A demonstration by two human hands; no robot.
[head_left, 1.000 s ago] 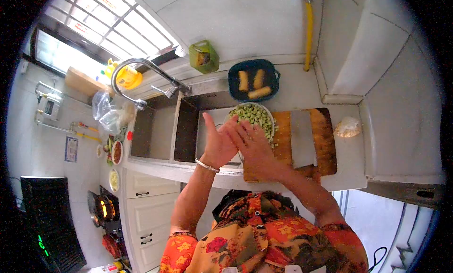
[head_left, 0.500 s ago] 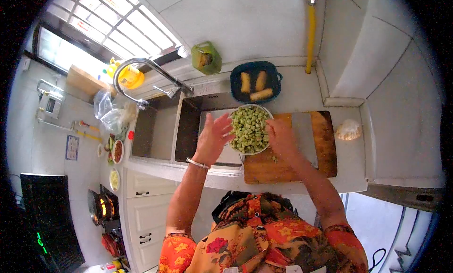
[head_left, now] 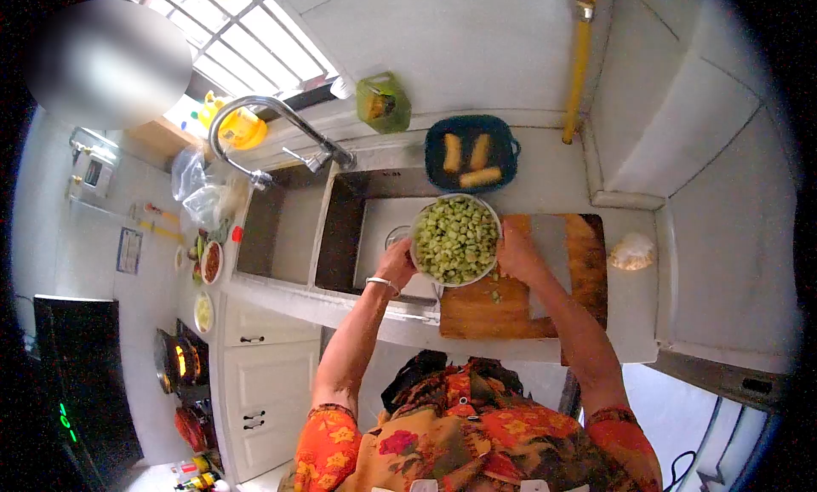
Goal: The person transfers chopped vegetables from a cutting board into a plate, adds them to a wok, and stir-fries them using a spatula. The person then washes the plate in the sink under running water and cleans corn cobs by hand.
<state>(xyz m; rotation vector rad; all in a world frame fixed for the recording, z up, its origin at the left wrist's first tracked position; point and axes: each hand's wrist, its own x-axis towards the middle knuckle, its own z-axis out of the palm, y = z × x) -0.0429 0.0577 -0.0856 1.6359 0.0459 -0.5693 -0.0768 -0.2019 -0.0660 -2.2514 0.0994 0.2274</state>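
Observation:
A white bowl (head_left: 454, 283) full of diced green vegetable pieces (head_left: 455, 237) is between my two hands, over the sink's right edge and the left part of the wooden cutting board (head_left: 477, 320). My left hand (head_left: 397, 264) grips its left side, with the fingers partly hidden by the bowl. On the opposite side, my right hand (head_left: 516, 252) is closed on the rim. A few green bits (head_left: 496, 297) lie on the board. A flat grey piece (head_left: 549, 237), perhaps a blade, lies across the board beyond my right hand.
A dark blue basin (head_left: 513, 162) with three tan cylindrical pieces stands behind the bowl. To the left are the double sink (head_left: 285, 228) and its curved faucet (head_left: 272, 107). A green container (head_left: 383, 103) is by the wall. A whitish lump (head_left: 631, 252) sits right of the board.
My left hand, spread beside the bowl before, has come down and taken hold of its left side. My right hand now grips the right rim. The bowl appears slightly nearer to me.

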